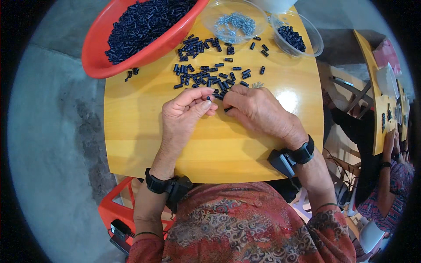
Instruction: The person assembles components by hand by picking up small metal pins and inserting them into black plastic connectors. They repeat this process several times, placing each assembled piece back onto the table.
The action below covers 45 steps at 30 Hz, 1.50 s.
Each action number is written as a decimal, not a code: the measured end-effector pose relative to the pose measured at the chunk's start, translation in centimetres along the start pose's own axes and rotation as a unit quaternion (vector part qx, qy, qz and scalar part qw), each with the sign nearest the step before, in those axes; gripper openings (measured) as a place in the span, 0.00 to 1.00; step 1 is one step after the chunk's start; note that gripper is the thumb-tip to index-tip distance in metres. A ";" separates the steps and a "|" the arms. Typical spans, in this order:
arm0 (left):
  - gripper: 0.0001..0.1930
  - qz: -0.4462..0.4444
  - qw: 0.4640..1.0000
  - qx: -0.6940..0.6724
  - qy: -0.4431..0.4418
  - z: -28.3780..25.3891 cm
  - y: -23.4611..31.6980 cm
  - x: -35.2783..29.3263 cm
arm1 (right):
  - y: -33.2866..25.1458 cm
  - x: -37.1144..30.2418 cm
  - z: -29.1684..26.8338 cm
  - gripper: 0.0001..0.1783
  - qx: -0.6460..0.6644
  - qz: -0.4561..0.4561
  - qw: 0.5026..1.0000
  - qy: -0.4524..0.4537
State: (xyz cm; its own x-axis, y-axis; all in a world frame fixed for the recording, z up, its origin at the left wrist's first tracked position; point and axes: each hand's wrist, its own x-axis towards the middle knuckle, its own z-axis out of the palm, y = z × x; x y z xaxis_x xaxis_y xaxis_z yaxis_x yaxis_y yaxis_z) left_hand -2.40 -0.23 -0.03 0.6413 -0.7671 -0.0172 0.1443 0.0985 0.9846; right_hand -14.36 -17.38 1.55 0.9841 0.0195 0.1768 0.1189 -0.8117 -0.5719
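Between the thumb and forefinger of my left hand [186, 107] is a small black cylindrical piece [208, 99], seen end-on. My right hand [258, 107] is beside it with the fingers curled down. A dark narrow tip [227, 109] pokes out from under those fingers; what it belongs to is hidden. Just beyond both hands lies a loose spread of short black plastic cylinders [204, 74], its near edge by my fingertips. A little heap of thin metal pins or screws [257, 85] lies behind my right knuckles.
A red basin [144, 65] full of black pieces stands at the far left of the yellow table [144, 144]. Two clear bowls stand at the back, one with small silvery metal parts [237, 24], one with black pieces [291, 38]. Another person [386, 193] works at a table on the right.
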 end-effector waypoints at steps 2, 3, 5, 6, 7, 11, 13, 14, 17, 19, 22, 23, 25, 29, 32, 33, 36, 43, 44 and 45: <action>0.10 -0.007 1.000 0.004 0.004 0.2 0.1 0.0 | 0.2 -0.1 -0.2 0.08 0.008 0.002 1.000 0.006; 0.10 -0.014 1.000 0.010 0.010 0.3 0.1 0.0 | 0.1 -0.2 -0.3 0.08 0.005 0.004 1.000 0.006; 0.09 -0.010 0.999 0.042 0.009 0.6 0.1 -0.1 | 0.0 -0.3 -0.8 0.06 -0.012 0.010 1.000 0.000; 0.09 -0.007 0.997 0.077 0.010 0.8 0.0 0.0 | 0.3 -0.4 -1.2 0.06 -0.015 0.012 1.000 0.000; 0.09 -0.007 0.997 0.075 0.008 0.9 0.1 0.2 | 0.5 -0.6 -1.5 0.06 0.003 0.012 1.000 0.002; 0.08 0.137 0.947 0.290 0.004 1.6 0.6 1.6 | 1.1 -1.1 -3.3 0.07 0.085 -0.007 0.995 0.043; 0.08 0.184 0.921 0.343 0.007 1.9 0.6 2.3 | 1.3 -1.3 -4.5 0.06 0.118 0.022 0.992 0.040; 0.09 0.207 0.904 0.374 0.016 2.0 0.4 2.6 | 1.5 -1.4 -4.9 0.06 0.152 0.050 0.986 0.038; 0.10 0.241 0.870 0.430 0.028 2.1 0.1 2.8 | 2.8 -1.8 -4.9 0.06 0.199 0.145 0.969 0.024; 0.11 0.250 0.854 0.454 0.033 2.3 0.1 2.8 | 2.9 -1.9 -4.9 0.04 0.208 0.158 0.965 0.017; 0.11 0.241 0.863 0.442 0.050 2.6 0.4 2.7 | 3.3 -1.9 -5.0 0.04 0.190 0.144 0.971 0.026; 0.12 0.252 0.870 0.422 0.038 2.7 0.4 2.7 | 3.4 -1.9 -5.0 0.05 0.221 0.159 0.961 0.051; 0.12 0.263 0.877 0.400 0.030 3.1 0.6 2.6 | 3.2 -1.9 -5.0 0.06 0.251 0.173 0.950 0.073; 0.13 0.160 0.964 0.209 -0.022 4.9 -0.1 2.5 | 2.4 -1.6 -4.8 0.06 0.287 0.164 0.938 0.105; 0.13 0.149 0.965 0.217 -0.012 5.1 -0.3 2.5 | 2.6 -1.6 -4.8 0.06 0.211 0.115 0.963 0.121; 0.13 0.166 0.949 0.267 -0.027 5.2 -0.1 2.4 | 2.8 -1.6 -5.0 0.06 0.175 0.102 0.971 0.129; 0.13 0.210 0.914 0.344 -0.045 6.1 -0.2 2.8 | 4.6 -2.4 -5.5 0.06 0.208 0.170 0.955 0.127; 0.12 0.209 0.851 0.478 -0.060 7.0 -0.3 3.6 | 6.3 -2.2 -4.7 0.05 0.246 0.244 0.930 0.127; 0.12 0.210 0.850 0.479 -0.062 7.1 -0.3 3.6 | 6.4 -2.3 -4.7 0.05 0.246 0.241 0.931 0.119; 0.12 0.209 0.848 0.482 -0.061 7.1 -0.3 3.6 | 6.5 -2.3 -4.7 0.05 0.247 0.239 0.932 0.111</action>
State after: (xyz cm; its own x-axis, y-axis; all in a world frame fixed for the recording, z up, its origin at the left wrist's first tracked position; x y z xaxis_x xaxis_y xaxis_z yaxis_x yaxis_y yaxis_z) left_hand -5.51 -7.54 0.81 0.3938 -0.8582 0.3294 -0.7983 -0.1416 0.5854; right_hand -16.51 -25.40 1.19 0.8946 -0.4425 -0.0625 -0.2263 -0.3280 -0.9172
